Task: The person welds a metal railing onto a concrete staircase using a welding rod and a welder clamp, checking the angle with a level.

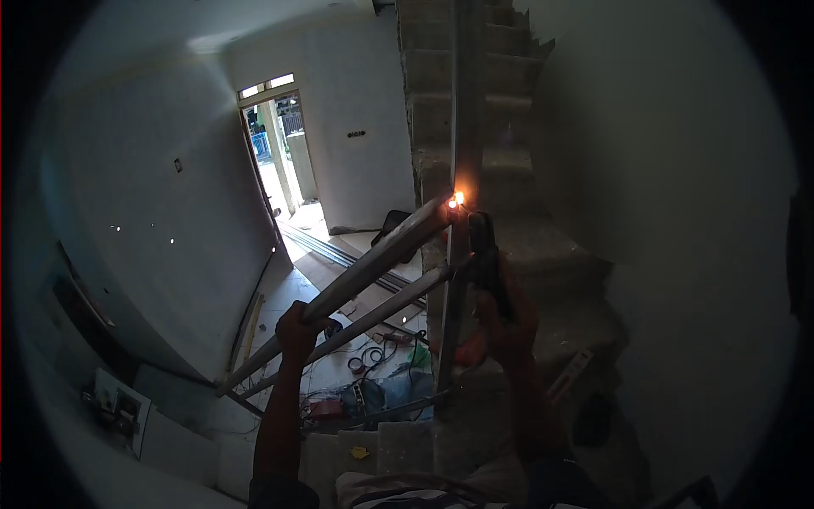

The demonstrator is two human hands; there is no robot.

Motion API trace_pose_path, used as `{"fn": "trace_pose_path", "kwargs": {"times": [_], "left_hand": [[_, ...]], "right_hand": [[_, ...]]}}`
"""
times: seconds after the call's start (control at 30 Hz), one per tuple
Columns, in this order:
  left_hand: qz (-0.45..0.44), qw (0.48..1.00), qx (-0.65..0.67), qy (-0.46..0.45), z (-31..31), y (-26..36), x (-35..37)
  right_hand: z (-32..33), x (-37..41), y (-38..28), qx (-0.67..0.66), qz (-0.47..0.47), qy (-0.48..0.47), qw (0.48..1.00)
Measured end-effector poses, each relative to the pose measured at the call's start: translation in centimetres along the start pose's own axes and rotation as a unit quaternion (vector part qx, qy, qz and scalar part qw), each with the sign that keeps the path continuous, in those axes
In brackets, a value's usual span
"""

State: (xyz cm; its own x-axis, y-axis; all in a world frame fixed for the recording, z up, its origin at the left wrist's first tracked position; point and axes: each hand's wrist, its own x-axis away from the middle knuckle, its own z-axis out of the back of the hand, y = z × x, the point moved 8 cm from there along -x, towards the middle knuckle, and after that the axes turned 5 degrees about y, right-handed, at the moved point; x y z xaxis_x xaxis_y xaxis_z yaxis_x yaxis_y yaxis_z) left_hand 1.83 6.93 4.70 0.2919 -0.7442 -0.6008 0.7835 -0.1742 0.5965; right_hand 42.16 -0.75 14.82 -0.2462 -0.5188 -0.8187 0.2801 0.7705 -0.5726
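Evidently our left hand (298, 332) curls around the tube (377, 244), which slants past its fingers to the glow (457, 199): likely stiff, hot-ended, best gripped down here. Our right hand (508, 321) wraps a tool (483, 250).

Lg grey metal tube (379, 254) slants up to glowing jt (456, 200) at upright post (468, 93); dk tool (484, 254) just below.

I've got an open doorway (285, 153) upper left, dark wall fitting (356, 134) upper centre, yellow scrap (359, 453) bottom centre.
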Motion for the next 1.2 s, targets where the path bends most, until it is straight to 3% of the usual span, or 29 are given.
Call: {"fn": "trace_pose_path", "kwargs": {"times": [0.6,0.7,0.73,0.77,0.8,0.83,0.9,0.97,1.2], "left_hand": [[-0.023,0.998,0.025,0.046,0.0,-0.3,0.1],[-0.023,0.995,0.087,0.042,-0.4,-0.8,0.1],[-0.023,0.995,0.087,0.042,-0.2,-0.6,0.2],[-0.024,0.997,0.066,0.036,0.0,-0.1,0.2],[-0.025,0.998,0.045,0.031,0.1,0.1,0.2],[-0.033,0.999,0.009,0.029,-0.3,-0.2,0.0],[-0.036,0.999,0.006,0.036,-0.1,0.0,0.1],[-0.022,0.999,0.007,0.024,-0.1,0.1,0.1],[0.013,1.0,0.007,0.006,0.0,0.2,0.2]], "right_hand": [[-0.7,-0.6,0.2,-0.038,-0.008,-0.021,0.999],[-0.8,0.2,1.5,-0.044,-0.014,-0.037,0.998],[-1.0,1.5,4.0,0.17,0.038,-0.03,0.984],[-1.3,2.1,5.1,0.375,0.088,-0.021,0.923],[-0.5,1.0,2.2,0.195,0.075,-0.01,0.978],[0.2,-0.1,-0.6,0.008,0.059,0.001,0.998],[0.0,-0.5,-0.7,-0.009,0.065,0.003,0.998],[0.0,-0.7,0.3,-0.042,-0.017,0.001,0.999],[-0.3,-1.0,-0.1,-0.03,-0.004,-0.008,0.999]]}}
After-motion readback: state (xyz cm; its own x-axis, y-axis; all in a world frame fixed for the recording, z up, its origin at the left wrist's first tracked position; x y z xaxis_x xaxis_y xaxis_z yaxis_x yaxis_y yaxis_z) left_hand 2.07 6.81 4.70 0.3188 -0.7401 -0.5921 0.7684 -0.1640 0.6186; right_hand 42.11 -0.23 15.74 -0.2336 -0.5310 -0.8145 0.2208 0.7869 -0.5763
